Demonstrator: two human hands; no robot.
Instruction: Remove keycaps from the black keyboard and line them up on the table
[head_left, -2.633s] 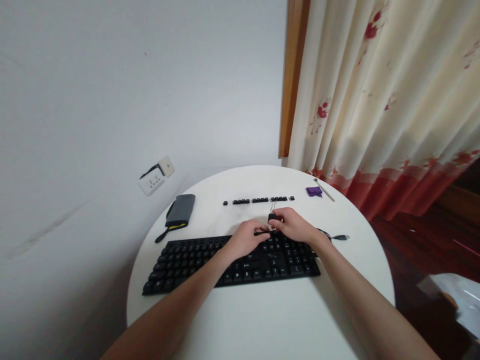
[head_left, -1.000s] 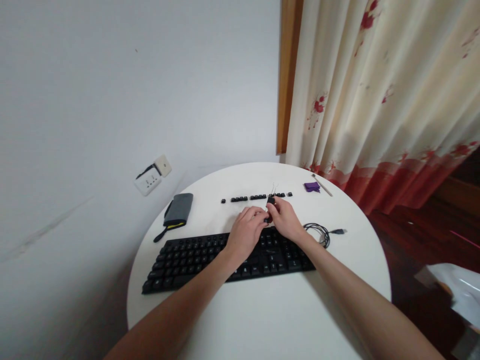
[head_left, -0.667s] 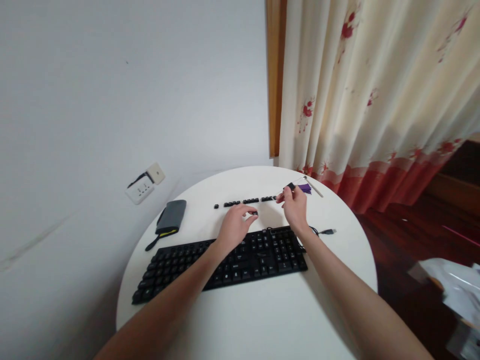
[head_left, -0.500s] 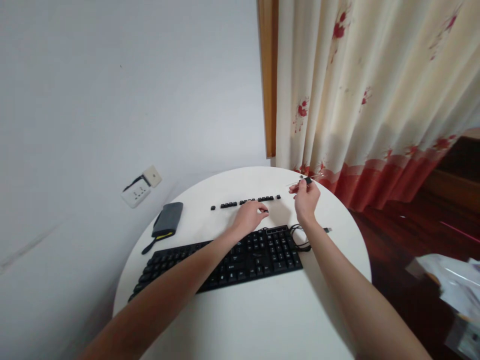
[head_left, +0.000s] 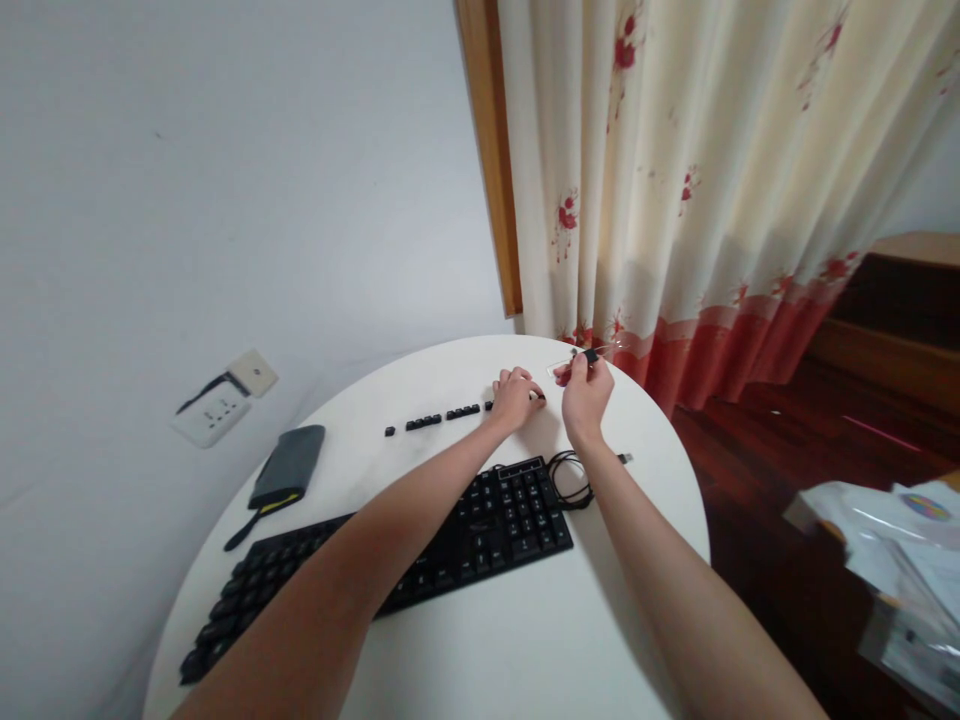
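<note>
Left hand (head_left: 516, 396) pinches a keycap (head_left: 537, 396) at the row's (head_left: 442, 415) right end, near the table's (head_left: 525, 640) far edge. Right hand (head_left: 585, 392) pinches the puller (head_left: 590, 355). Best set it square, in line.

Round white table (head_left: 525, 640) w/ black keyboard (head_left: 420, 550), keycap row (head_left: 442, 416), grey pouch (head_left: 289, 466), cable coil (head_left: 571, 478).
</note>
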